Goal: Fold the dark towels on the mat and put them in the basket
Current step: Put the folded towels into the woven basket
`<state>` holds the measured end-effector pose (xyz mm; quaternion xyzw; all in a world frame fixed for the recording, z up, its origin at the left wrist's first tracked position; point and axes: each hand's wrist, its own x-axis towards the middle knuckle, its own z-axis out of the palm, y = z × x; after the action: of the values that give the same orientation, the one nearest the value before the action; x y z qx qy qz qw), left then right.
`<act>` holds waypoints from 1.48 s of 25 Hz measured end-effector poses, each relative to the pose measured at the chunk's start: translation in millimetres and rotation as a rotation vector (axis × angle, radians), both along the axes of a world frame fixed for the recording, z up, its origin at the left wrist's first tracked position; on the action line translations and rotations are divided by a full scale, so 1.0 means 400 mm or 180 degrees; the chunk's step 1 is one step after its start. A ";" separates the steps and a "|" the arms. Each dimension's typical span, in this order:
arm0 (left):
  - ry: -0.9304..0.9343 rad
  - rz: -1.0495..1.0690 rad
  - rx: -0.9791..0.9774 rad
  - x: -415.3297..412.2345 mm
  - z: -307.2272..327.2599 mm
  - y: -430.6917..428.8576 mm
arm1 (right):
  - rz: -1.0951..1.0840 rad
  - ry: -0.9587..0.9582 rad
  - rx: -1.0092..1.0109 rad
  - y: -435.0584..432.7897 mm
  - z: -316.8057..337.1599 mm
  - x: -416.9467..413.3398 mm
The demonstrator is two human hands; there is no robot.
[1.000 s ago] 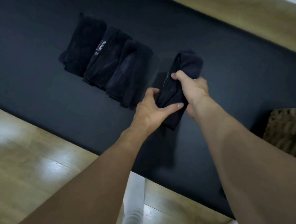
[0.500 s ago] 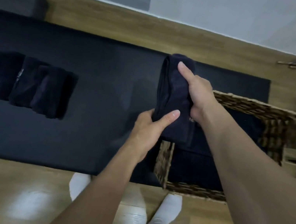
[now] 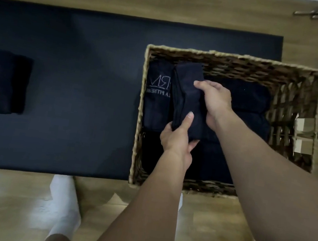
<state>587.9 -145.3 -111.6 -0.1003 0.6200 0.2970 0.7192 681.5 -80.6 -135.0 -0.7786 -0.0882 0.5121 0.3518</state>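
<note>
Both the left hand [image 3: 175,141] and right hand [image 3: 216,101] grip the folded towel [image 3: 188,91] in the basket [image 3: 300,105].
Best slotted snugly beside the logo towel [image 3: 155,107].

A folded dark towel [image 3: 189,93] is down inside the wicker basket [image 3: 236,58], just beside a logo-printed towel [image 3: 155,101].

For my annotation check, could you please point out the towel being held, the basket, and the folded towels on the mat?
held towel [image 3: 188,98]: head view, middle of its folded face.
basket [image 3: 245,71]: head view, far woven wall.
folded towels on the mat [image 3: 2,81]: head view, middle of the pile.
</note>
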 end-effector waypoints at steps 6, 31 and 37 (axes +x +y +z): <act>0.0218 0.0732 -0.0502 0.013 -0.060 -0.018 | 0.0320 -0.0165 0.0105 0.005 -0.071 -0.024; 0.2634 -0.0366 0.0647 -1.101 -0.046 0.241 | 0.1673 0.0205 0.0312 0.221 0.059 -1.106; 0.2695 -0.1101 0.0259 -1.335 -0.245 0.307 | 0.1543 0.0091 -0.0095 0.336 -0.149 -1.342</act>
<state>54.1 -22.5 -209.6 0.1632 0.8548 0.2115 0.4449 144.7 53.9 -194.4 -0.7325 -0.2599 0.5938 0.2084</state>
